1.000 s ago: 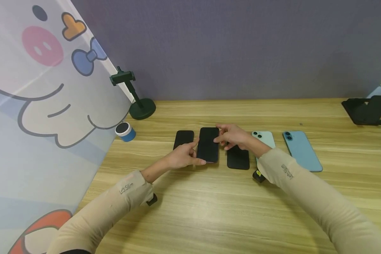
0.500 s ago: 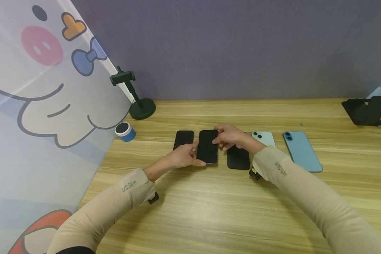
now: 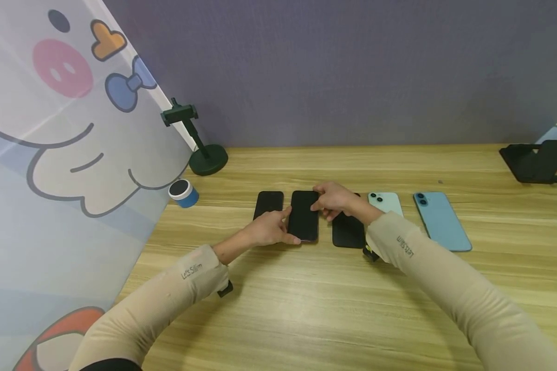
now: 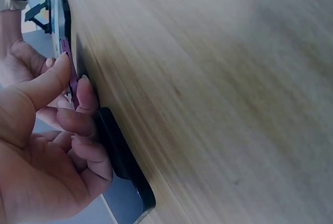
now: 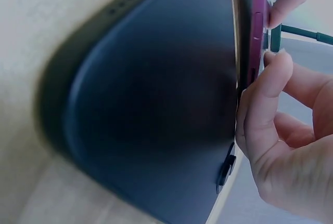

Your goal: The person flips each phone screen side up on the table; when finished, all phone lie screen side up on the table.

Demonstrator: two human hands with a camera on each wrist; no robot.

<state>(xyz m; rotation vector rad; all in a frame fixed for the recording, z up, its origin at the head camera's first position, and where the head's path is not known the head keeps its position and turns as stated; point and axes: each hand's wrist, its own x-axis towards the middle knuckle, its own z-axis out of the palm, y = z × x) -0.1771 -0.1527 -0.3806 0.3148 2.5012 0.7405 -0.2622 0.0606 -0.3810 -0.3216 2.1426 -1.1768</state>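
Note:
A smartphone with a dark screen and purple edge (image 3: 304, 219) is held between both hands, face up, low over the table. My left hand (image 3: 269, 228) grips its lower left, the thumb at the bottom corner and a finger along the left side. At the upper right, my right hand (image 3: 336, 199) pinches the top corner and right side. In the left wrist view the purple edge (image 4: 65, 45) shows under the left thumb. Another black phone (image 3: 268, 201) lies partly hidden behind the left hand. Below the right hand lies a third black phone (image 3: 348, 233), large in the right wrist view.
A mint phone (image 3: 386, 201) and a blue phone (image 3: 443, 221) lie camera side up to the right, the mint one partly covered by the right sleeve. A blue jar (image 3: 183, 193) and a dark green stand (image 3: 208, 159) are at left. A black stand (image 3: 538, 161) sits far right.
The purple-edged phone has moved slightly toward the person, and the hands with it. The right forearm has shifted a little left. The other phones have stayed put.

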